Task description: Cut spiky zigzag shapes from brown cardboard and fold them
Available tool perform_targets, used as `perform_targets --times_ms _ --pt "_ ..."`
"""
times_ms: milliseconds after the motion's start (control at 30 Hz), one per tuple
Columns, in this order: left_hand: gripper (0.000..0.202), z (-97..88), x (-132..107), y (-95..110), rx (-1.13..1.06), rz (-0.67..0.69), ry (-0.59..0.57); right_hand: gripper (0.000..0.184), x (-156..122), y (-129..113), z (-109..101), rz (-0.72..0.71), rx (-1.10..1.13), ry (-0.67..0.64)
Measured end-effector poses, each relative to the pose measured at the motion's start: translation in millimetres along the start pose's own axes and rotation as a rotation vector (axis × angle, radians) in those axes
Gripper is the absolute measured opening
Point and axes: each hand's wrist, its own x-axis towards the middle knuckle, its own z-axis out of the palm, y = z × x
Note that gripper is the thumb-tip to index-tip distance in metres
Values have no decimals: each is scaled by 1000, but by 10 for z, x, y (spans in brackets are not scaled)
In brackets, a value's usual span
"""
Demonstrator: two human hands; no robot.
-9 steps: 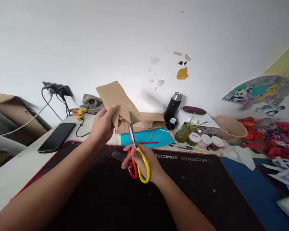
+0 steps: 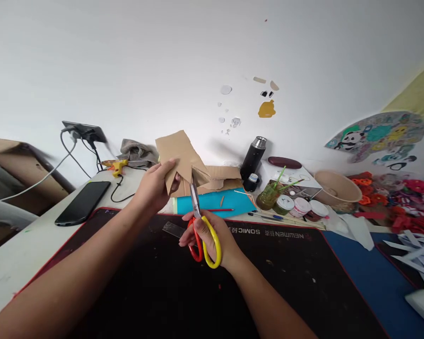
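Observation:
My left hand (image 2: 154, 187) grips a brown cardboard piece (image 2: 179, 155) by its lower edge and holds it up above the black desk mat (image 2: 286, 278). My right hand (image 2: 212, 240) is closed in the handles of red and yellow scissors (image 2: 200, 230). The blades point upward and meet the cardboard's bottom edge, just right of my left fingers. A partly cut flap of the cardboard hangs to the right of the blades.
A black phone (image 2: 83, 202) lies at the left, near cables and a yellow glue gun (image 2: 116, 165). Behind the hands are more cardboard, a blue sheet (image 2: 215, 201), a black flask (image 2: 253, 157), paint jars (image 2: 297, 205), a beige bowl (image 2: 339, 188) and red craft pieces (image 2: 403, 197).
The cardboard has tilted and dropped a little in my left hand, its top edge now lower and further right. The scissors stay at its bottom edge.

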Motion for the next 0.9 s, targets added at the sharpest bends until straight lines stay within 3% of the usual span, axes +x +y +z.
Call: perform_targets --times_ms 133,367,667,900 --pt "14 14 -10 -36 -86 -44 6 88 4 0 0 -5 -18 28" --pt "28 1 -41 -151 -54 9 -47 81 21 77 -35 -47 -60 87" --pt "24 0 -47 -6 -25 143 -21 66 -44 -4 -21 -42 -124 76" --pt "24 21 -108 -39 10 119 -30 71 -29 43 -45 -39 -112 80"
